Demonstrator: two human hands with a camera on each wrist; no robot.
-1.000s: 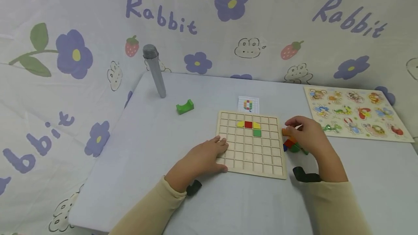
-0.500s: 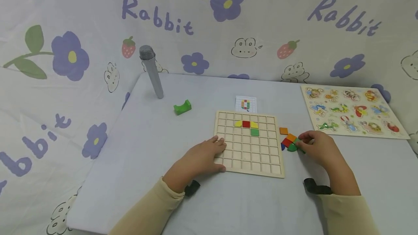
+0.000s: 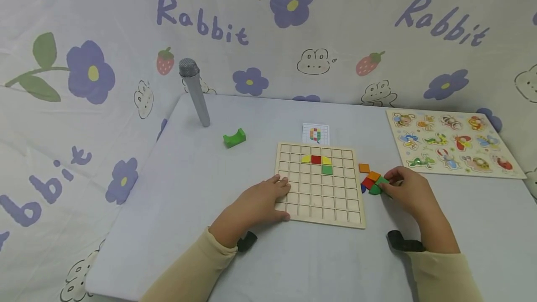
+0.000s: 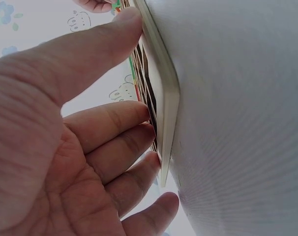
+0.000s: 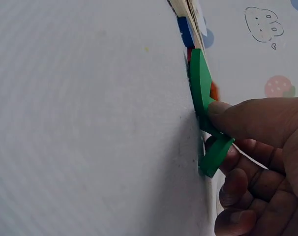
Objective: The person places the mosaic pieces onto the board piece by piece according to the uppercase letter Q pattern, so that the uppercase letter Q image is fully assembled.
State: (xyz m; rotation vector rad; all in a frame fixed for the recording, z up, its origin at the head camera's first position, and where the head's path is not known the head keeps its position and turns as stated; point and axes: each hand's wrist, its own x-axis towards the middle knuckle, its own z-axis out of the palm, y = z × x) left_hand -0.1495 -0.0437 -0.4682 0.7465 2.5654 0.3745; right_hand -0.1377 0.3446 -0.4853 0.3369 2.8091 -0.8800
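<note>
A square wooden grid board (image 3: 319,199) lies on the table. My left hand (image 3: 260,202) rests on its left edge, thumb and fingers extended; the left wrist view shows the fingertips touching the board's rim (image 4: 169,93). Two yellow pieces flank a red square (image 3: 316,159) on the grid, with a green square (image 3: 327,170) below the right one. Right of the board, my right hand (image 3: 409,190) pinches a green tile (image 3: 382,181) at a small pile of pieces. In the pile are a red tile (image 3: 368,183), an orange tile (image 3: 374,176) and a green rounded piece (image 3: 375,190).
A pattern card (image 3: 315,134) lies behind the board. A separate orange square (image 3: 364,168) sits near its right edge. An insect puzzle board (image 3: 455,143) lies at the back right. A grey microphone (image 3: 196,94) stands at the back left, near a green arched block (image 3: 234,138).
My right hand has moved right and toward me, from the orange square to the green tile in the pile. The left hand stays on the board's edge.
</note>
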